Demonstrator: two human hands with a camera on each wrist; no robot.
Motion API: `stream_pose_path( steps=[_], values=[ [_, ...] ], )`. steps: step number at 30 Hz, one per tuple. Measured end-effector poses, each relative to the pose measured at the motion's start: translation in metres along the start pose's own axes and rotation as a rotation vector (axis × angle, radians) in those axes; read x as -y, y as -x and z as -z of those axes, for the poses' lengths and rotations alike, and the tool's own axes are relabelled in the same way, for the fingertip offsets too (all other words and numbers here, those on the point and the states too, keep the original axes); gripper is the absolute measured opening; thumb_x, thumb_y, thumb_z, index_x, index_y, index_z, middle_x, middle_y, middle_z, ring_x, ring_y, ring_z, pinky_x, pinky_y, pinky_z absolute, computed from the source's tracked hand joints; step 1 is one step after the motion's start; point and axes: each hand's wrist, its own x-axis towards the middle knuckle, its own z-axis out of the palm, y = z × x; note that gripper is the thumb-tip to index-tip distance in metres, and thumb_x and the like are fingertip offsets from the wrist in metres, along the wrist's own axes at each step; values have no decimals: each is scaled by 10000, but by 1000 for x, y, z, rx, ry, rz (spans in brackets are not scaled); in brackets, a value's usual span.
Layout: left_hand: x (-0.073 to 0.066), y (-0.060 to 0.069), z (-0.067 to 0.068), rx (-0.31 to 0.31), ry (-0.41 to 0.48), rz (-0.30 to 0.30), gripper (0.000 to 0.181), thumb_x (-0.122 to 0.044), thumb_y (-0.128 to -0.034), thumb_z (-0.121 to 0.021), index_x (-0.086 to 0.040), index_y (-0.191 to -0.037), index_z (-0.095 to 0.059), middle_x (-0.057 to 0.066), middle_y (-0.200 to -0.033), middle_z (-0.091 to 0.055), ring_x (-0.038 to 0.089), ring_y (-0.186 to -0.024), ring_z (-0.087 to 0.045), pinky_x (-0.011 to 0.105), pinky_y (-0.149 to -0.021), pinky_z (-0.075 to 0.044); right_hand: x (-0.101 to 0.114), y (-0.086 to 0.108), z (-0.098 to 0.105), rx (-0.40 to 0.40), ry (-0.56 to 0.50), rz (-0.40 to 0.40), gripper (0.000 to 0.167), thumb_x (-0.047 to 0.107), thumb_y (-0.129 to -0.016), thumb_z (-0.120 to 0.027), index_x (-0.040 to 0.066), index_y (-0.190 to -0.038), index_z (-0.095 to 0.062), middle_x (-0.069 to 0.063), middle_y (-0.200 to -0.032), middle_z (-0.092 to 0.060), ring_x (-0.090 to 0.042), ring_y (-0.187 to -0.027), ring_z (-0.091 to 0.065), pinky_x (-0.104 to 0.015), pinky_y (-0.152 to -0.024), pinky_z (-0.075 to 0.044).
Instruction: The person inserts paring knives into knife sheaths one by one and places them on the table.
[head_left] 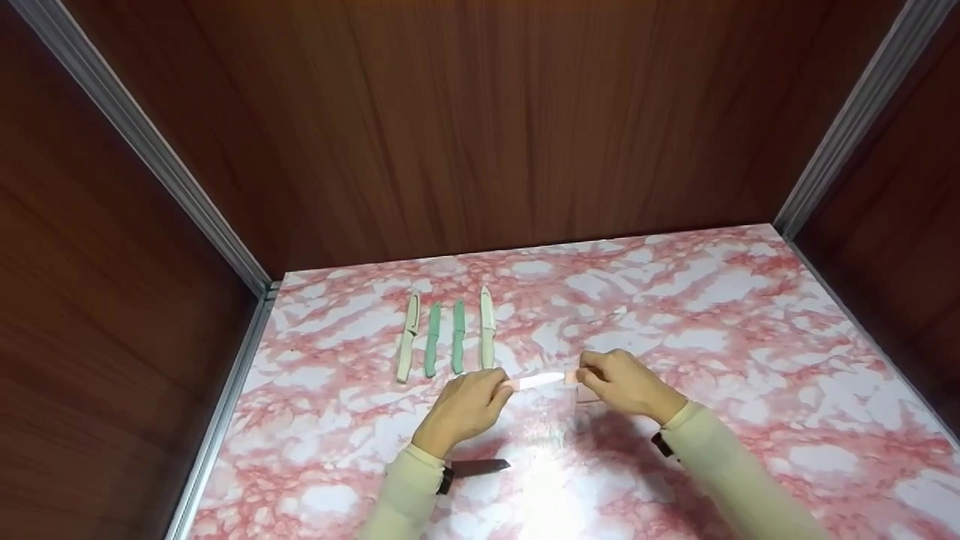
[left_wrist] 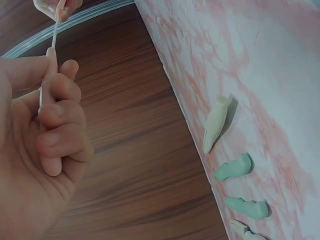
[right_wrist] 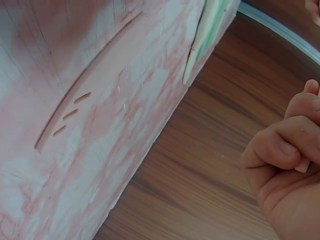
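Observation:
My left hand grips the pink handle of a small knife, its fingers curled round it. The knife's pale blade points right, toward my right hand. Between its thumb and curled fingers, my right hand pinches a pink sheath at the blade's tip; most of the sheath is hidden by the hand. Whether the blade tip is inside it I cannot tell. Below my right hand, a pale pink curved piece with slots lies on the table.
Left of the hands lie a beige knife, two green knives and a cream knife, roughly parallel. The marbled pink-and-white table meets brown wooden panels behind and at both sides.

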Motion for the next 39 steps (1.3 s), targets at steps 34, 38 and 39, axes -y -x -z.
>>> stream_pose_path(
  steps=[34, 38, 39],
  values=[
    [-9, -7, -6, -112, -63, -128, 210, -316, -949, -565, -160, -812, -537, -94, -645, -385, 64, -539, -364, 232, -500, -327, -2, 3, 1, 0, -45, 72, 228, 131, -927, -570, 213, -715, -553, 147, -544, -347, 15, -464, -268, -195, -461, -270],
    [-11, -8, -7, -91, -73, -128, 198, -320, -953, -559, -157, -840, -551, -93, -649, -393, 63, -549, -371, 231, -507, -332, -2, 3, 1, 0, -36, 82, 235, 121, -921, -575, 230, -713, -556, 149, -546, -362, 14, -464, -272, -197, -458, -278],
    [-11, -9, -8, -86, -74, -128, 196, -321, -954, -557, -157, -846, -552, -95, -651, -394, 62, -552, -370, 229, -511, -331, -2, 3, 1, 0, -33, 89, 237, 116, -920, -575, 229, -711, -557, 148, -546, -362, 13, -464, -270, -196, -459, -277]
  ],
)
